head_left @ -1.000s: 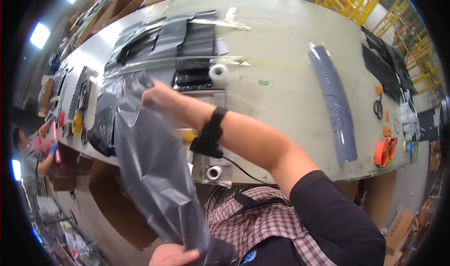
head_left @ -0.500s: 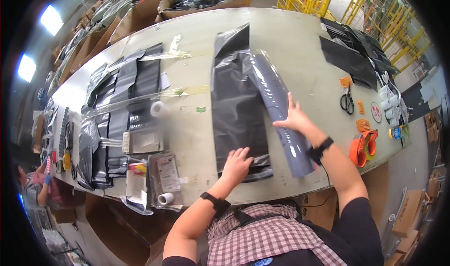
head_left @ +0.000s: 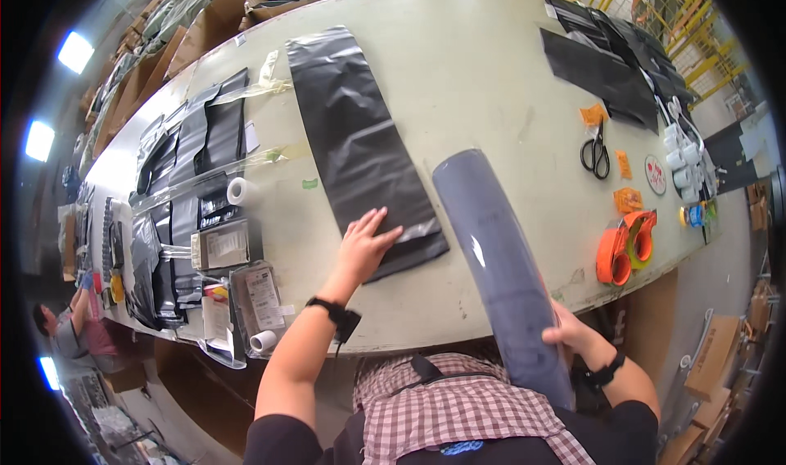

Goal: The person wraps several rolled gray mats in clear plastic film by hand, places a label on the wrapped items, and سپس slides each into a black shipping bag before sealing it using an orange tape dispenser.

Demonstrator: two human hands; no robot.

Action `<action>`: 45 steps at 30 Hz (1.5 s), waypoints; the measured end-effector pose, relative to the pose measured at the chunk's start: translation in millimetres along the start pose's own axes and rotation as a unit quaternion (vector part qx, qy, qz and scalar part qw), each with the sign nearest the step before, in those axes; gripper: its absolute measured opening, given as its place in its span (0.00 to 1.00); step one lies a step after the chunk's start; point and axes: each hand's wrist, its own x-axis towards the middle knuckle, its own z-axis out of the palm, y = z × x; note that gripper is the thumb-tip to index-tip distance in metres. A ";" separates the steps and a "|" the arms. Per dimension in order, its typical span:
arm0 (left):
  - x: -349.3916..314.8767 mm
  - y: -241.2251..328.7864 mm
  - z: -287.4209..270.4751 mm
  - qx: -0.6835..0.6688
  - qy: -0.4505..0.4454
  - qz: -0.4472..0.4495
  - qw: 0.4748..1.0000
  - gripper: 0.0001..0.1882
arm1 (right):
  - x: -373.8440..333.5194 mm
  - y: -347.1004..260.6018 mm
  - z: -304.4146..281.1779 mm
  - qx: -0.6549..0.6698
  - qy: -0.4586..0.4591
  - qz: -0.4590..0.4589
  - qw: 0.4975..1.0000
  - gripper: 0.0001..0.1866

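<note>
A long black plastic bag [head_left: 352,142] lies flat on the table, slanting from its far left end to a nearer right end. My left hand [head_left: 368,240] is open, its fingers spread on the bag close to the near end. To the right, a thick roll of grey-blue shiny film [head_left: 495,248] reaches over the table's front edge toward my waist. My right hand [head_left: 571,327] grips the roll along its right side near the lower end; the thumb shows on top, and the other fingers are hidden behind it. The roll and the bag lie apart.
Black bags [head_left: 201,146] are strapped with clear film at the left, beside small boxes [head_left: 223,246] and white rolls [head_left: 239,191]. Scissors [head_left: 596,152], orange tape dispensers [head_left: 624,248] and more black bags [head_left: 598,72] occupy the right. A co-worker [head_left: 74,326] stands far left.
My right hand has pulled the roll away from the bag, toward my body. The bag now lies more slanted, its far end further left. My left hand stays flat on it.
</note>
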 end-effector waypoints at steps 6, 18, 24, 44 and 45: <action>57.0 6.0 13.4 -0.380 -0.138 -0.214 0.889 0.12 | -36.9 45.8 29.6 -0.057 0.003 0.003 0.998 0.55; 31.6 41.5 -15.3 -0.138 0.142 0.117 0.973 0.10 | -17.1 60.4 61.8 -0.009 0.029 0.125 0.992 0.46; 30.4 18.8 28.4 -0.116 0.231 -0.206 0.944 0.30 | 9.7 49.9 77.8 0.116 0.003 0.085 0.990 0.40; 32.8 -80.7 27.8 -0.184 0.228 -0.285 0.913 0.24 | 173.1 3.0 88.8 -0.639 -0.045 -0.019 0.768 0.39; 29.1 -82.4 25.7 -0.182 0.238 -0.298 0.906 0.24 | 187.2 -13.8 87.4 -0.733 -0.099 -0.036 0.672 0.37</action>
